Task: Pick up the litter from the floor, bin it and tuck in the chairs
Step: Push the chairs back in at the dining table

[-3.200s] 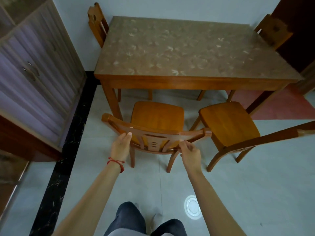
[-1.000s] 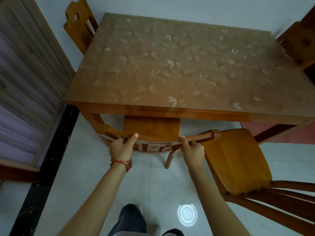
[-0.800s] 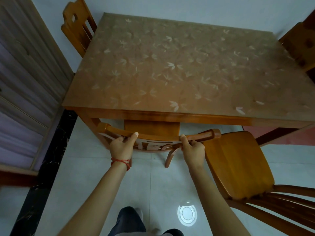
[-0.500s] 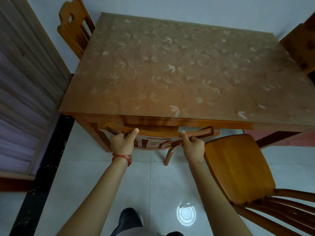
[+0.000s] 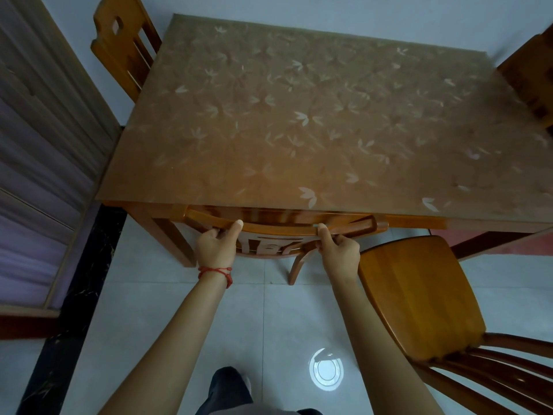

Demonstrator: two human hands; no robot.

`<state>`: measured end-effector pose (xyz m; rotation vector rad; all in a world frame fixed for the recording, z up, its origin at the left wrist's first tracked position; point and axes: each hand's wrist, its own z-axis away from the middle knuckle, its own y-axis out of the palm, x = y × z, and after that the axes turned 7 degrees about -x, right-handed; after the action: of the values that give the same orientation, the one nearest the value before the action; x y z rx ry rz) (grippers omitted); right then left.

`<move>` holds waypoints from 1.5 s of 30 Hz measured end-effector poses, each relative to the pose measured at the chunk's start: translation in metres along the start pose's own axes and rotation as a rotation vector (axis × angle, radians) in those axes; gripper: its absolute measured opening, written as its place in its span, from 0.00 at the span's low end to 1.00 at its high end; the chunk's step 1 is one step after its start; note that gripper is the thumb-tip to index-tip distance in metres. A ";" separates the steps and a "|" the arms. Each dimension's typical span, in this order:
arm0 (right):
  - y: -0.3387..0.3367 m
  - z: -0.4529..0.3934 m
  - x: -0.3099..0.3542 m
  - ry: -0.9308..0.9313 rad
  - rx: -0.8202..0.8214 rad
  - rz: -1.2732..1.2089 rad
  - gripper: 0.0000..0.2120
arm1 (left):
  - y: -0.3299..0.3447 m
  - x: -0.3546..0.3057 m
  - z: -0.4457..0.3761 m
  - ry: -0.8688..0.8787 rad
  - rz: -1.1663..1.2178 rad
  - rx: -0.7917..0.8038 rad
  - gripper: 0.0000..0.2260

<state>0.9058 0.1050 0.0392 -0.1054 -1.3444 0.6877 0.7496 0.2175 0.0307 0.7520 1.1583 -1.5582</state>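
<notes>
A wooden chair [image 5: 278, 227] stands pushed under the near left edge of the wooden table [image 5: 314, 121]; its seat is hidden beneath the tabletop and only its curved top rail and back slats show. My left hand [image 5: 216, 245] grips the left part of that rail, thumb on top. My right hand [image 5: 338, 250] grips the right part of the rail. A second wooden chair [image 5: 419, 295] stands to the right, its seat out in front of the table. No litter shows on the floor.
A third chair [image 5: 122, 43] stands at the table's far left against the wall, a fourth chair [image 5: 529, 82] at the far right edge. A wood-framed cabinet [image 5: 36, 163] fills the left side. A ceiling light's reflection [image 5: 325, 370] shines on the pale floor tiles near my feet.
With both hands holding its rail, the chair has slid forward under the table; its seat, visible earlier, is now hidden. I have stepped closer to the table.
</notes>
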 end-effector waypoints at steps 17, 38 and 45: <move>-0.021 0.038 -0.010 -0.135 0.095 0.166 0.18 | -0.015 0.007 0.040 0.260 -0.187 0.142 0.15; -0.215 0.155 -0.163 0.094 -0.447 0.504 0.27 | 0.059 0.056 0.203 1.207 -0.708 0.878 0.25; -0.295 0.231 -0.222 0.197 -0.606 0.500 0.27 | 0.063 0.078 0.309 1.390 -0.763 1.032 0.27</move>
<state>0.7973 -0.3165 0.0398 -0.9968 -1.3044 0.6380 0.8123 -0.1007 0.0484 2.5830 1.6237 -2.3223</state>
